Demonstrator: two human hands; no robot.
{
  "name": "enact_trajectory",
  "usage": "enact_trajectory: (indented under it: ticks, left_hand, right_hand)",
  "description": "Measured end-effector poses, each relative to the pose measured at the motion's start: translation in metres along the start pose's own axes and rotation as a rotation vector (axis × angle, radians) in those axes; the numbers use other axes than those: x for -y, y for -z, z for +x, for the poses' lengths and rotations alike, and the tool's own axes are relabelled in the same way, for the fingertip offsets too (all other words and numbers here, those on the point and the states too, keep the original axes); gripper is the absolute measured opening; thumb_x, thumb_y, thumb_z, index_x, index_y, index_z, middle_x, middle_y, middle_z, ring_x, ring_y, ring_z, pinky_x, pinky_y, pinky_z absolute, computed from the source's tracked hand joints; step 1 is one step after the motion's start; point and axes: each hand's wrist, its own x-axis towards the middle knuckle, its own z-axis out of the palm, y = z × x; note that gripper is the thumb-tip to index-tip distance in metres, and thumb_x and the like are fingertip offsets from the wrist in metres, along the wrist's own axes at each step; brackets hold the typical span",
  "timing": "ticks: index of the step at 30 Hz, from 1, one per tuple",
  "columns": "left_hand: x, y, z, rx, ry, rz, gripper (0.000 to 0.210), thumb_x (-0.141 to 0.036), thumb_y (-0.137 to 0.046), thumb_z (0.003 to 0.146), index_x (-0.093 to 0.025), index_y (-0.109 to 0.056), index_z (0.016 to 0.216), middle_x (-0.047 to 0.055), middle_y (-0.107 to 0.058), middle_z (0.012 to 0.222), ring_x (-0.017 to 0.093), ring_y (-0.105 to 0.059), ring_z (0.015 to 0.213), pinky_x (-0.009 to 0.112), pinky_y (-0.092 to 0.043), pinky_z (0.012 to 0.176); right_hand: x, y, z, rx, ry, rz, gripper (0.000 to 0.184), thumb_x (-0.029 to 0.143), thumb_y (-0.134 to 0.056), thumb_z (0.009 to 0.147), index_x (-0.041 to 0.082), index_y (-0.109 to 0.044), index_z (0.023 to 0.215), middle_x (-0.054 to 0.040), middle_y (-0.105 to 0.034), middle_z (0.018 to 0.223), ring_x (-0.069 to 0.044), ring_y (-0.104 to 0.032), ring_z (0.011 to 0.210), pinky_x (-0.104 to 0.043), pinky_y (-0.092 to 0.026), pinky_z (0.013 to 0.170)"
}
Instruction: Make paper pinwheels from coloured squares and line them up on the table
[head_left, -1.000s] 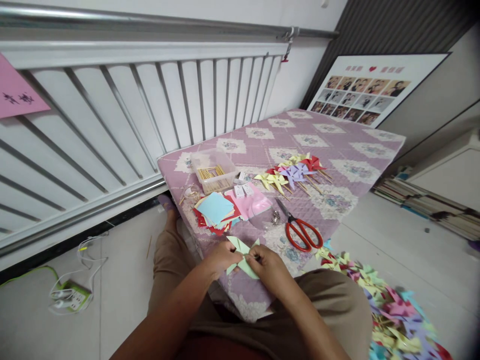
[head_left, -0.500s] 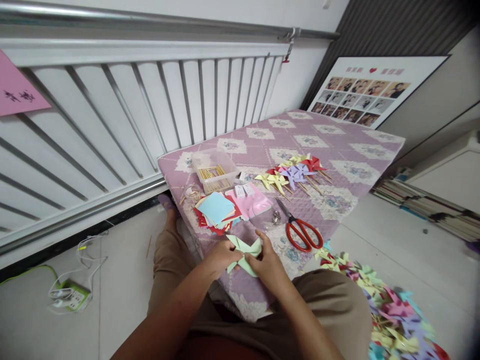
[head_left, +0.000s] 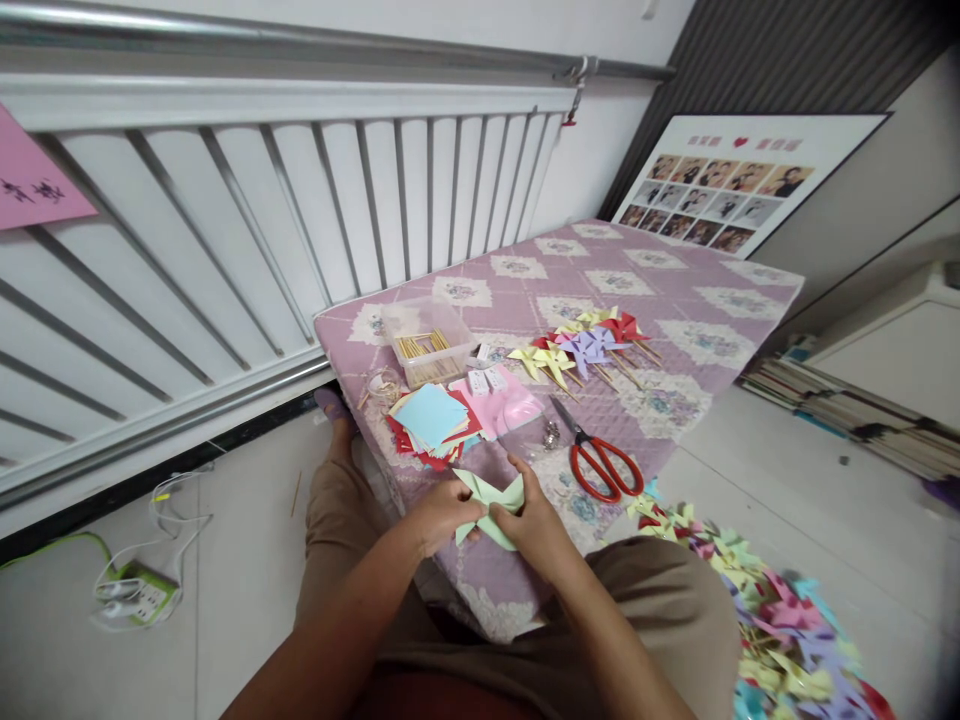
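Observation:
A pale green paper pinwheel is held between both hands over the near edge of the cloth-covered table. My left hand grips its left side, fingers closed on the paper. On the opposite side, my right hand has its thumb near the pinwheel's centre and the fingers behind it, partly hidden. Beyond the left hand lies a stack of coloured paper squares, light blue on top. Red-handled scissors rest to the right of my right hand, close to some small metal pins.
A clear plastic box holds thin sticks. Finished pinwheels lie further back, and a large heap of pinwheels is on the right. Small white boxes sit on a pink packet. A radiator runs along the wall.
The camera view has shifted very slightly. Both hands keep the pinwheel in nearly the same place.

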Motion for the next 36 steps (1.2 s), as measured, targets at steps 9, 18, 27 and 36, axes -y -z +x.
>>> enact_trajectory:
  ticks: [9,18,27,36]
  left_hand:
    - [0.003,-0.006,0.001,-0.092,0.003,0.073,0.017,-0.015,-0.055,0.066,-0.015,-0.065,0.081,-0.001,-0.061,0.065,0.010,-0.051,0.050,0.020,-0.039,0.046]
    - [0.001,-0.014,0.004,-0.137,0.025,0.081,0.017,-0.017,-0.057,0.066,-0.016,-0.064,0.082,-0.001,-0.063,0.069,0.012,-0.055,0.057,0.022,-0.042,0.050]
    - [0.003,-0.017,0.029,-0.206,-0.037,0.019,0.022,-0.020,-0.055,0.070,-0.014,-0.062,0.090,0.002,-0.065,0.074,0.014,-0.058,0.061,0.023,-0.045,0.055]
    - [0.011,-0.018,0.047,-0.210,-0.164,0.167,0.013,-0.018,-0.052,0.072,-0.015,-0.062,0.080,-0.003,-0.056,0.058,0.010,-0.046,0.048,0.020,-0.033,0.047]
  right_hand:
    - [-0.004,0.000,0.002,0.052,-0.031,0.080,0.073,0.020,-0.057,0.070,0.018,-0.032,0.138,0.0065,-0.049,0.067,-0.012,-0.043,0.053,-0.025,-0.039,0.054]
    - [-0.009,0.003,-0.001,0.041,-0.010,0.280,0.062,0.024,-0.060,0.071,0.021,-0.040,0.130,0.0039,-0.055,0.074,-0.014,-0.052,0.060,-0.025,-0.044,0.054]
    - [-0.009,0.070,0.025,-0.104,0.071,0.246,0.039,0.042,-0.058,0.077,0.018,-0.052,0.106,0.0047,-0.050,0.066,-0.013,-0.049,0.055,-0.026,-0.043,0.054]
    - [0.040,0.115,0.093,-0.055,0.193,-0.621,0.010,0.017,-0.056,0.076,0.019,-0.064,0.071,-0.0004,-0.065,0.068,-0.016,-0.060,0.068,-0.025,-0.042,0.063]
